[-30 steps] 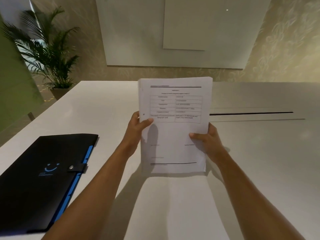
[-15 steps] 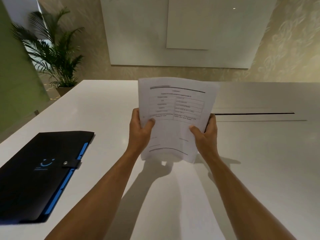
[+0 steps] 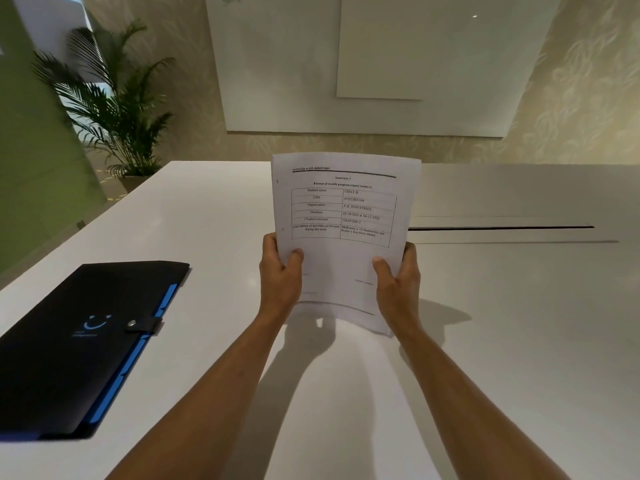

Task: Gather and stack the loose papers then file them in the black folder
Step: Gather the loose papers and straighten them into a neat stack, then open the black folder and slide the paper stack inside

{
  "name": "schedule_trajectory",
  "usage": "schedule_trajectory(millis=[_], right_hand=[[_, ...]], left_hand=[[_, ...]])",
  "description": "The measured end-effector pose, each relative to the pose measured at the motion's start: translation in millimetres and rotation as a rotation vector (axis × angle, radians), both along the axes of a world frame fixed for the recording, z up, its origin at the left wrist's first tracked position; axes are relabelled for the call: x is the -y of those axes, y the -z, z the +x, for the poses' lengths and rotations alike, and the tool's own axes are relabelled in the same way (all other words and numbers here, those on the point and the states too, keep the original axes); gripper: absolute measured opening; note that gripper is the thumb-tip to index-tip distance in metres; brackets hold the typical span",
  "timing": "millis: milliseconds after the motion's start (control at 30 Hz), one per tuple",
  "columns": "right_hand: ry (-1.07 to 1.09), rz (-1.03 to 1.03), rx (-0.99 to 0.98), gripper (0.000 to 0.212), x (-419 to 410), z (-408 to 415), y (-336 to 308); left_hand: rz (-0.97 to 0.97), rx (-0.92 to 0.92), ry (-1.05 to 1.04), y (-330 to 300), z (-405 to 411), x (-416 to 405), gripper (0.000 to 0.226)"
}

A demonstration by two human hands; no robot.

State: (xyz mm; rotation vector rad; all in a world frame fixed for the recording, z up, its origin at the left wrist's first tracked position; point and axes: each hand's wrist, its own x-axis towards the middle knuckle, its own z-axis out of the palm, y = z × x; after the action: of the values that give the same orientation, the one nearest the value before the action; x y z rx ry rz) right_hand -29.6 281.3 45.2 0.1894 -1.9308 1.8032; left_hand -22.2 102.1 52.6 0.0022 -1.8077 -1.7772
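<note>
Papers (image 3: 341,233) are all in one stack now, held upright over the desk (image 3: 502,341), off to the right of the black folder (image 3: 79,344). Compared with a second ago you've slid both hands lower on the sheets and the bottom edge has gone wavy and dropped toward the desk, so it looks like you're tapping the stack to square it up. Your left hand (image 3: 280,282) has its grip closed on the left edge, thumb across the front page, and your right hand (image 3: 398,282) is doing the same on the right edge. The lower right corner pokes out a bit below the rest, so I'd guess the edges aren't fully flush yet. The folder hasn't budged: lying flat on the desk to the left of the papers, well apart from them, strap snapped shut. Gathering looks basically done. You'll need a free hand to pop that snap before anything gets filed.
</note>
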Motion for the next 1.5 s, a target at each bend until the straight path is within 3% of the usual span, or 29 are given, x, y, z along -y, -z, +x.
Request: schedule_trajectory(millis=[100,267,467,733,867,967,1167,1400,1500], right_hand=[[0.026,0.056,0.052,0.028,-7.1,-8.2,-6.8],[-0.086,0.088,0.409,0.034,-17.4,-21.1,-4.6],[-0.128,0.312,0.595,0.033,-18.6,-21.2,15.6],[-0.069,0.526,0.594,0.038,-11.8,-16.0,37.8],[-0.005,0.677,0.577,0.045,-8.4,-11.4,37.6],[0.052,0.826,0.564,0.04,-8.8,-9.3,41.5],[0.102,0.979,0.52,0.023,-10.8,-6.3,39.4],[0.184,1.069,0.561,0.031,-9.8,-2.9,36.4],[0.261,1.075,0.451,0.023,0.2,-5.0,33.4]], left_hand=[[-0.022,0.079,0.042,-5.7,-3.4,6.4,0.031],[-0.074,0.42,0.115,-0.7,-14.7,17.0,0.033],[-0.16,0.689,0.166,30.6,-19.6,24.9,0.034],[-0.418,0.701,0.071,46.8,-14.9,19.5,0.041],[-0.499,0.654,0.075,42.4,-13.0,13.2,0.056],[-0.66,0.624,0.041,42.4,-9.3,9.7,0.07],[-0.94,0.672,-0.085,52.8,-3.5,13.1,0.032],[-1.053,0.628,-0.109,63.9,-2.9,20.0,0.032],[-0.934,0.586,-0.112,63.7,-1.9,28.8,0.034]])
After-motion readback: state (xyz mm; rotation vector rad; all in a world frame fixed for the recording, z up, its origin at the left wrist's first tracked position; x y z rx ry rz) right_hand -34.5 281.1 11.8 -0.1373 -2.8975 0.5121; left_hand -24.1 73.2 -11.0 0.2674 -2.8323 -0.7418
